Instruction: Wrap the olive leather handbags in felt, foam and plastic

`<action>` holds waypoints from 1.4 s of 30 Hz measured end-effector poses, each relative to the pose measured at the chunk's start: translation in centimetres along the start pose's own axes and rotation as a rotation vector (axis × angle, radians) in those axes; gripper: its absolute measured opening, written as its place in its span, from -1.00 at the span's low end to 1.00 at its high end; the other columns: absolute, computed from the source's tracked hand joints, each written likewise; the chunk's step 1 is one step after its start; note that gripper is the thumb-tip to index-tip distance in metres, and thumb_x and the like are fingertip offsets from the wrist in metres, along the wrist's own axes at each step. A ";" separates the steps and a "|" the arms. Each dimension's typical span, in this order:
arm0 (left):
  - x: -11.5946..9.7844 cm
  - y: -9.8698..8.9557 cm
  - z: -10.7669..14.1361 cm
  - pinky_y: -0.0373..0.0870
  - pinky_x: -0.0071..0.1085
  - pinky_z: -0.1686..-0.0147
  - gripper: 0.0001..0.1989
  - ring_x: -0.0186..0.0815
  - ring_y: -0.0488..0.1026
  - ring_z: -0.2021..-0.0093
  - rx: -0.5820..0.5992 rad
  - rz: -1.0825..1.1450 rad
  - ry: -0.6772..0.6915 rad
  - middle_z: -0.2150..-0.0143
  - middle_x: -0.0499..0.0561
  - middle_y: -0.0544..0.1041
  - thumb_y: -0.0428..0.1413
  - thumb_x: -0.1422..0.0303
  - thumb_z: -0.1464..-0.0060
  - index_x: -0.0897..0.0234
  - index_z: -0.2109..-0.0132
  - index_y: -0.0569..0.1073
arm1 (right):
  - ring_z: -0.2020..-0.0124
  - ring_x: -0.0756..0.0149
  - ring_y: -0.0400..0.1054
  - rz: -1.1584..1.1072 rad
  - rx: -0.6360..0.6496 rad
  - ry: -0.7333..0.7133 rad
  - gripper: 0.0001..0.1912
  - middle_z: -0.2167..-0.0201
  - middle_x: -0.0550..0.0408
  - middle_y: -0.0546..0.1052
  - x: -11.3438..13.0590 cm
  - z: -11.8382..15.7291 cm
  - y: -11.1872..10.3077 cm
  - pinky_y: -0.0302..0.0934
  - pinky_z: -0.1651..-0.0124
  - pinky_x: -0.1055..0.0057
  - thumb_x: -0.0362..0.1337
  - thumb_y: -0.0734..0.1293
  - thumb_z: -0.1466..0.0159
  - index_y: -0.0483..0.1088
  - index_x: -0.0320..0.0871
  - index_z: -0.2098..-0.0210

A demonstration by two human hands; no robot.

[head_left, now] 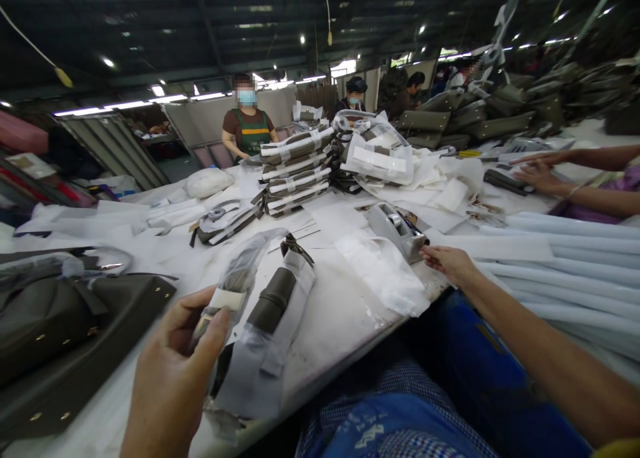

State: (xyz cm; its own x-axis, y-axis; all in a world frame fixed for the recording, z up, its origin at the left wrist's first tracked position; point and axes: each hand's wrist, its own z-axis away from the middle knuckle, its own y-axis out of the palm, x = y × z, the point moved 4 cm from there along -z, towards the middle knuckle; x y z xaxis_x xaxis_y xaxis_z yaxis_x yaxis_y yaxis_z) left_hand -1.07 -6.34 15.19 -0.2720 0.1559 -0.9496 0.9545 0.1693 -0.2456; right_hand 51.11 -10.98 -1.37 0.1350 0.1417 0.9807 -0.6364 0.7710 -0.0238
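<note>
Strap [241, 279] in cloudy, see-through wrapping: it looks light and bendable, likely to flop if lifted by one end, and the loose film may slide over what it covers. A pinch at the pale band, with a second hold farther up the curve, should steady it without crushing anything hard inside. It is olive-grey beneath the film, arching up and away in the left hand [173, 371], whose thumb and fingers are closed on its near end. It is above the near side of the counter [333, 305], just beside a dark rolled piece [274, 299] partly covered in grey-white sheeting. The right hand [450, 263] is narrow, fingertips together at the near corner of the tape dispenser [395, 230]; whether tape lies between them, I cannot tell. Farther back is a stack of wrapped bundles [297, 173].
</note>
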 end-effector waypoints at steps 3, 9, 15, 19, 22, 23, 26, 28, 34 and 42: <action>-0.2 0.3 0.1 0.41 -0.47 0.40 -0.44 -0.20 0.54 0.25 0.006 0.043 -0.026 0.20 0.01 0.62 0.30 0.05 0.12 0.22 -0.01 0.48 | 0.55 0.38 0.36 0.002 0.008 -0.029 -0.81 0.47 -0.05 0.58 -0.2 1.9 0.4 0.35 0.41 0.41 -0.21 0.53 -0.06 0.51 -0.20 0.50; -1.0 1.1 0.5 0.42 -0.45 0.23 -0.56 -0.26 0.53 0.21 0.098 0.100 0.071 0.17 0.02 0.60 0.28 0.15 0.00 0.28 0.02 0.47 | 0.43 0.33 0.39 0.038 0.353 -0.287 -0.61 0.36 -0.02 0.60 4.7 10.9 8.2 0.37 0.26 0.35 0.03 0.51 -0.07 0.59 -0.15 0.30; -1.5 1.7 1.2 0.40 -0.42 0.18 -0.68 -0.26 0.52 0.19 0.145 -0.011 0.180 0.17 0.04 0.59 0.19 0.26 -0.08 0.30 0.03 0.47 | 0.50 0.31 0.41 -0.019 0.846 -0.497 -0.67 0.44 0.01 0.60 11.3 23.0 17.8 0.34 0.37 0.34 0.02 0.43 -0.18 0.59 -0.14 0.36; -1.9 1.9 1.9 0.41 -0.40 0.16 -0.71 -0.25 0.52 0.18 0.123 -0.075 0.237 0.17 0.03 0.58 0.18 0.31 -0.08 0.28 0.03 0.47 | 0.50 0.31 0.41 -0.034 1.005 -0.542 -0.71 0.47 0.06 0.58 12.2 26.8 21.8 0.31 0.39 0.37 -0.03 0.39 -0.24 0.57 -0.12 0.39; -2.2 1.6 2.3 0.42 -0.38 0.15 -0.72 -0.23 0.52 0.16 0.073 -0.124 0.281 0.18 0.01 0.58 0.18 0.33 -0.06 0.25 0.05 0.48 | 0.56 0.34 0.37 0.015 0.960 -0.568 -0.68 0.57 0.11 0.53 12.1 27.5 23.2 0.24 0.47 0.41 -0.02 0.38 -0.24 0.55 -0.12 0.45; -2.3 1.5 2.4 0.43 -0.37 0.15 -0.72 -0.22 0.52 0.17 0.057 -0.137 0.291 0.18 0.01 0.58 0.17 0.33 -0.05 0.24 0.06 0.48 | 0.58 0.34 0.35 0.042 0.930 -0.573 -0.67 0.60 0.12 0.51 12.1 27.5 23.4 0.21 0.50 0.42 0.00 0.38 -0.24 0.55 -0.11 0.47; -2.3 1.4 2.6 0.47 -0.36 0.19 -0.73 -0.21 0.54 0.21 0.040 -0.158 0.292 0.21 0.02 0.59 0.16 0.32 -0.02 0.23 0.09 0.49 | 0.60 0.31 0.35 0.146 0.882 -0.609 -0.63 0.66 0.12 0.48 11.8 27.3 23.5 0.15 0.53 0.40 0.04 0.36 -0.24 0.53 -0.09 0.52; -2.0 1.6 2.5 0.48 -0.36 0.21 -0.74 -0.21 0.54 0.25 0.012 -0.152 0.308 0.24 0.02 0.59 0.15 0.30 0.00 0.22 0.12 0.51 | 0.58 0.28 0.37 0.201 0.887 -0.642 -0.61 0.64 0.10 0.49 11.7 27.0 23.5 0.16 0.50 0.38 0.04 0.34 -0.26 0.53 -0.07 0.53; -1.5 2.2 2.0 0.48 -0.38 0.25 -0.74 -0.23 0.53 0.33 -0.074 -0.158 0.437 0.33 0.00 0.58 0.16 0.27 0.08 0.19 0.18 0.52 | 0.45 0.21 0.45 0.211 0.980 -0.794 -0.69 0.51 0.10 0.56 11.3 26.3 23.6 0.25 0.35 0.35 -0.09 0.24 -0.32 0.52 -0.02 0.45; -1.2 2.8 2.7 0.48 -0.40 0.27 -0.71 -0.23 0.53 0.34 -0.038 -0.174 0.459 0.32 0.01 0.60 0.18 0.29 0.10 0.19 0.16 0.52 | 0.36 0.15 0.45 -0.132 1.073 -0.503 -0.71 0.36 0.06 0.57 10.1 26.6 24.2 0.33 0.30 0.28 -0.05 0.39 -0.19 0.50 -0.03 0.14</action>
State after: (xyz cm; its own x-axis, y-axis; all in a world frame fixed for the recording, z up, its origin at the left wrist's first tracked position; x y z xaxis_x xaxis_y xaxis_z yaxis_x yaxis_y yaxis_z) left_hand 2.31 -8.63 15.14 -0.4610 0.5335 -0.7091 0.8873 0.2647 -0.3777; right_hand 16.93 -7.43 13.08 0.0862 -0.3437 0.9351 -0.9824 -0.1852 0.0224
